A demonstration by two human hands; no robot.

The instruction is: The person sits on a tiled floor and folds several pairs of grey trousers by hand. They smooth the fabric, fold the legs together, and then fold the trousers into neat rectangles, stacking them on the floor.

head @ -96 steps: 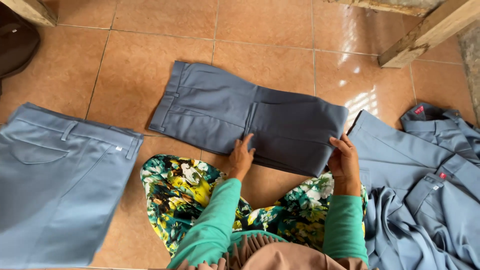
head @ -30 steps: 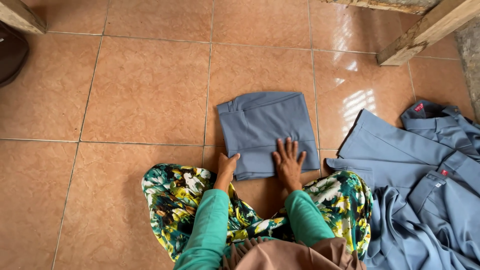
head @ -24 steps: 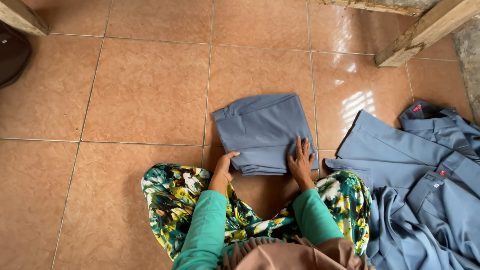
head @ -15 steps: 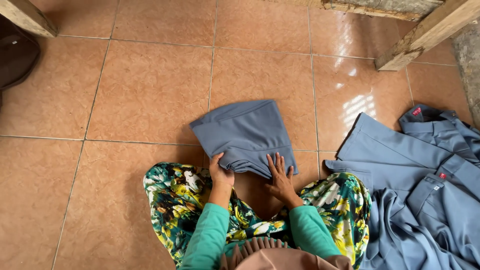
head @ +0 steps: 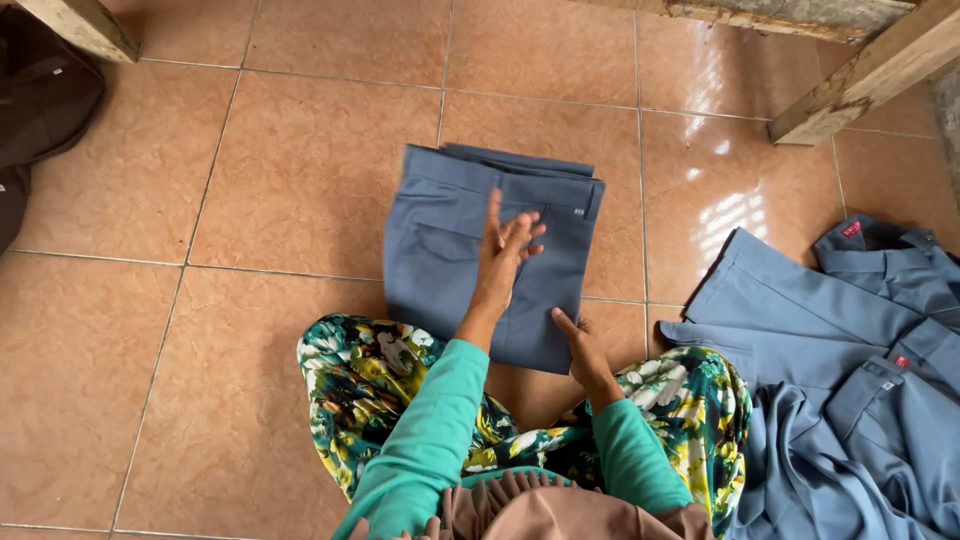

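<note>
A folded pair of grey-blue trousers (head: 450,240) lies flat on the tiled floor in front of my knees, pocket side up. My left hand (head: 505,250) rests palm down on the middle of the fold, fingers spread. My right hand (head: 580,345) pinches the near right corner of the same trousers with thumb and fingers. Both arms wear green sleeves over a floral skirt (head: 390,390).
A heap of more grey-blue trousers (head: 850,370) lies at my right. A dark brown bag (head: 40,110) sits at the far left. Wooden beams (head: 860,75) cross the top right and a wooden leg (head: 85,25) the top left. Orange floor tiles (head: 200,150) surround the fold.
The trousers went from spread open to a compact fold and were turned over, pocket side up. My left hand moved onto the middle of the fold; my right hand shifted to its near corner.
</note>
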